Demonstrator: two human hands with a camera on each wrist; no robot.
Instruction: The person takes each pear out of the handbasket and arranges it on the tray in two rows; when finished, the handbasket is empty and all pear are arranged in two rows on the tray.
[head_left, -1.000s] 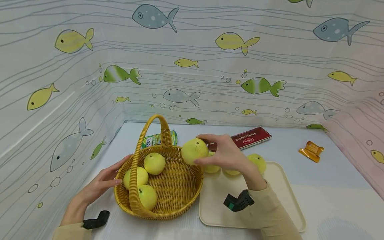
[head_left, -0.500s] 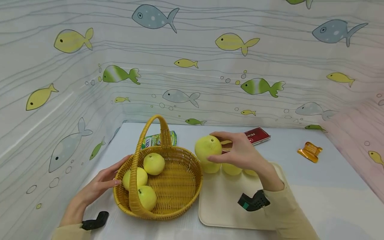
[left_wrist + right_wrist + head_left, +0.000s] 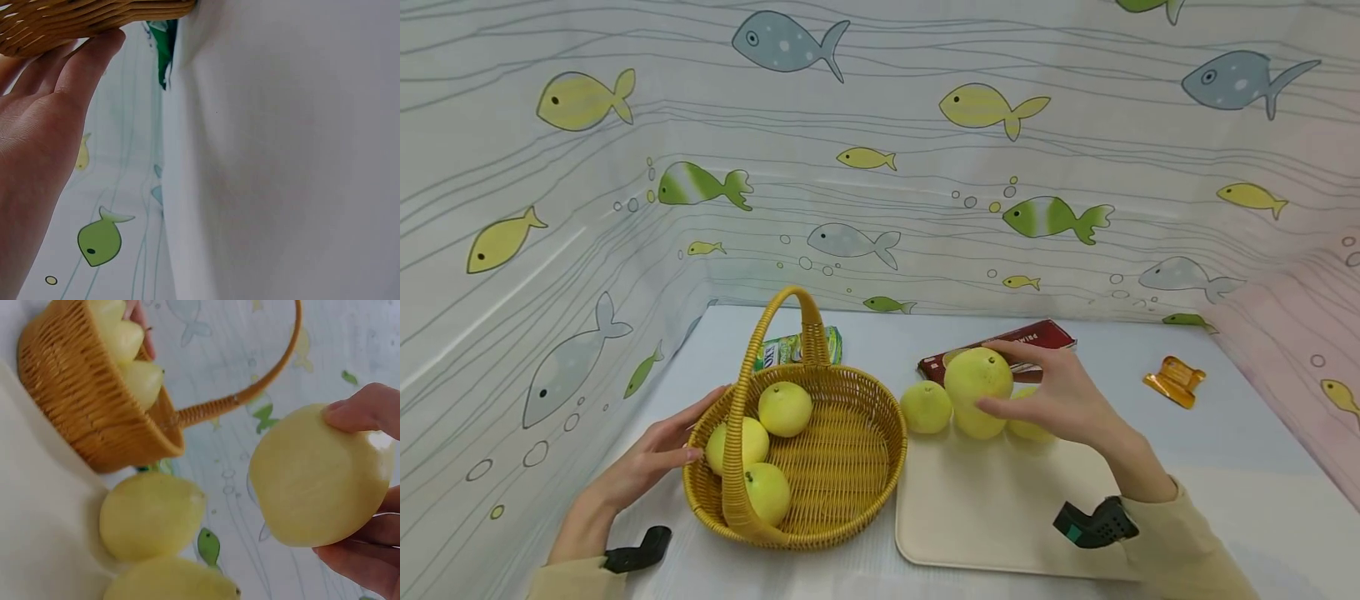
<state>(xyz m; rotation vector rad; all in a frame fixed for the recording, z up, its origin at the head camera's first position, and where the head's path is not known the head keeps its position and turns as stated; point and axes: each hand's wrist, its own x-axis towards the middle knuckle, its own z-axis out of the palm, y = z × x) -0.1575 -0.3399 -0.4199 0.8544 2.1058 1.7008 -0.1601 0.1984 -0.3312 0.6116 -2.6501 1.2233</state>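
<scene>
My right hand (image 3: 1056,396) pinches a round yellow pear (image 3: 977,375) between thumb and fingers. It is above the back edge of the cream tray (image 3: 1000,517), where several pears stand in a row; the leftmost is a plain yellow pear (image 3: 927,407). The held pear partly hides one of them. My left hand (image 3: 651,454) rests against the left side of the wicker basket (image 3: 827,492), its fingers fairly straight along the outer wall and the thumb at the rim. Three pears lie in the basket's left part; one is the back pear (image 3: 785,409).
A tall arched handle (image 3: 739,417) spans the basket. Behind the basket lies a green packet (image 3: 790,350); behind the tray, a dark red box (image 3: 1048,335). An orange wrapped item (image 3: 1176,382) lies at the right. Fish-patterned cloth (image 3: 880,192) surrounds the table.
My right hand has moved right with the pear, from over the basket's right rim to over the row of pears on the tray. The left hand and basket have barely moved.
</scene>
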